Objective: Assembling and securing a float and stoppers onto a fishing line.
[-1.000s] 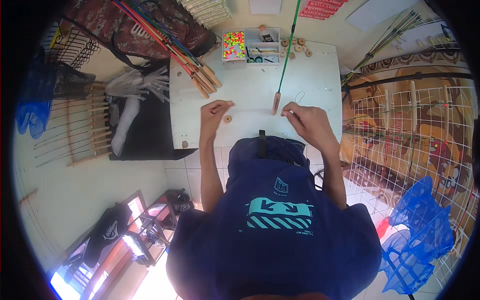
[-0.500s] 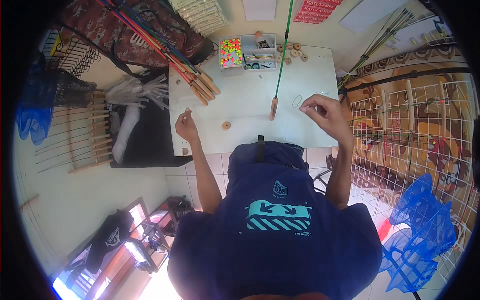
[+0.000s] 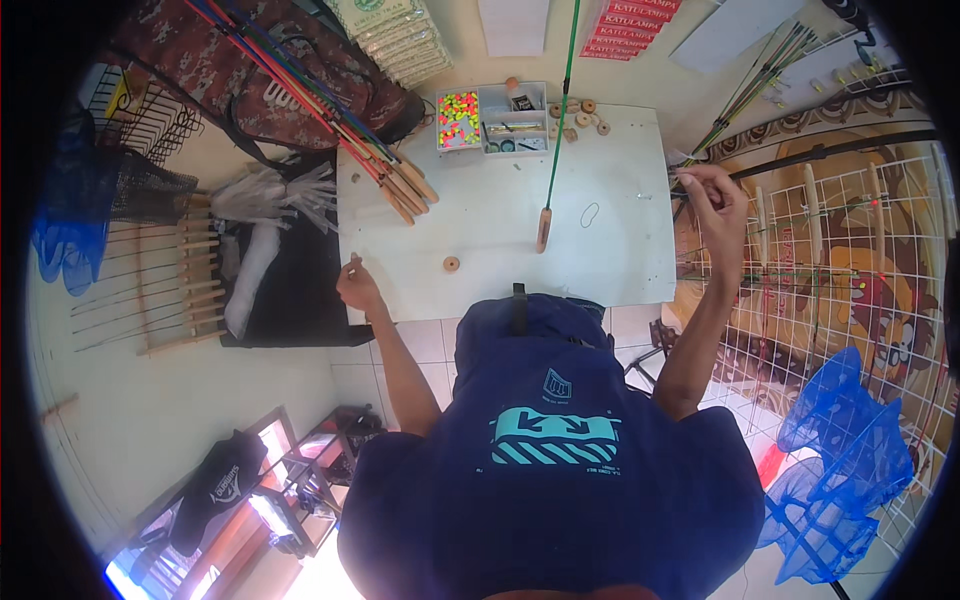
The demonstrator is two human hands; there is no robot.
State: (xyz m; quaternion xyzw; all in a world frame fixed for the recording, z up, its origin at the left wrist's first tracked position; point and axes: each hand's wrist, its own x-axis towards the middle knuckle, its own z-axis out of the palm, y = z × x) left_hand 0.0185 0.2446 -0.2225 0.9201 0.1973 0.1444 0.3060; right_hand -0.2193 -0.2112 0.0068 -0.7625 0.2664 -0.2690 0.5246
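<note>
My left hand [image 3: 358, 286] is over the left edge of the white table [image 3: 480, 205], thumb and fingers pinched together. Off the table's right side, my right hand [image 3: 718, 203] is raised with its fingertips pressed together too. Whatever either pinch holds is too fine to make out. Between them a green fishing rod [image 3: 552, 180] stretches away from me, its wooden handle [image 3: 544, 232] towards me. A small round wooden spool [image 3: 451, 264] lies left of that handle. To its right is a thin loop of line [image 3: 584, 214] on the tabletop.
Several wooden-handled rods [image 3: 408, 190] lean across the table's back left. Behind are a divided tray [image 3: 515, 130] with bright floats [image 3: 460, 120] and several wooden spools [image 3: 584, 118]. A white wire rack [image 3: 840, 230] stands right, with blue nets [image 3: 840, 450] below it.
My hands have moved apart: the right one up and to the right, off the table, the left one slightly left and nearer to me. The rod, spool and loop stay put.
</note>
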